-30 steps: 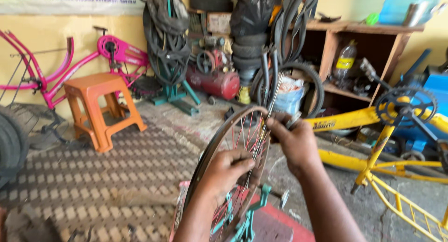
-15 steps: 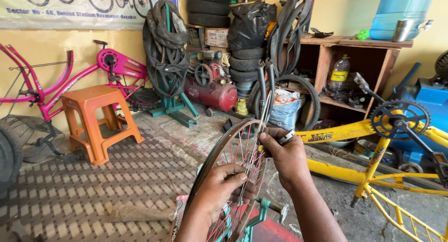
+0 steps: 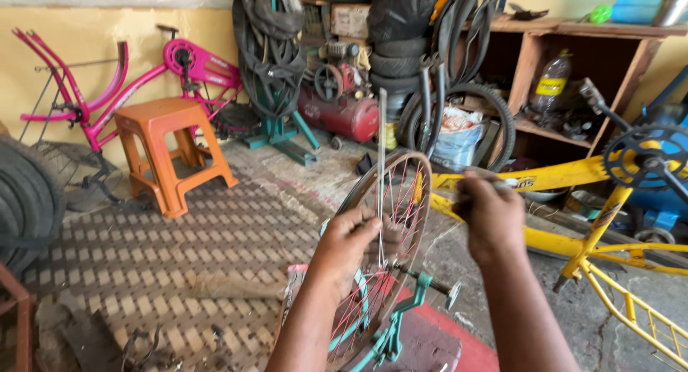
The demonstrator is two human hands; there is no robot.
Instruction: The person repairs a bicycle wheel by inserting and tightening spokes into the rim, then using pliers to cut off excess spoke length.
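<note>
Two hands work one bicycle wheel [image 3: 383, 261] clamped in a teal stand [image 3: 390, 329]: left hand [image 3: 351, 246] pinches a loose spoke [image 3: 380, 178] upright, right hand [image 3: 487, 214] is fisted, contents unclear. Spoke could slip or bend if it snags neighbouring spokes.

Wheel [image 3: 387, 221]: lower rim cut off by the bottom edge, near spokes hidden behind the left hand [image 3: 349, 246]. Right hand [image 3: 487, 214]: blurred, closed on something too small to tell. Yellow frame [image 3: 595, 200]: cut off at right. Tyre [image 3: 25, 200]: cut off at left.
</note>
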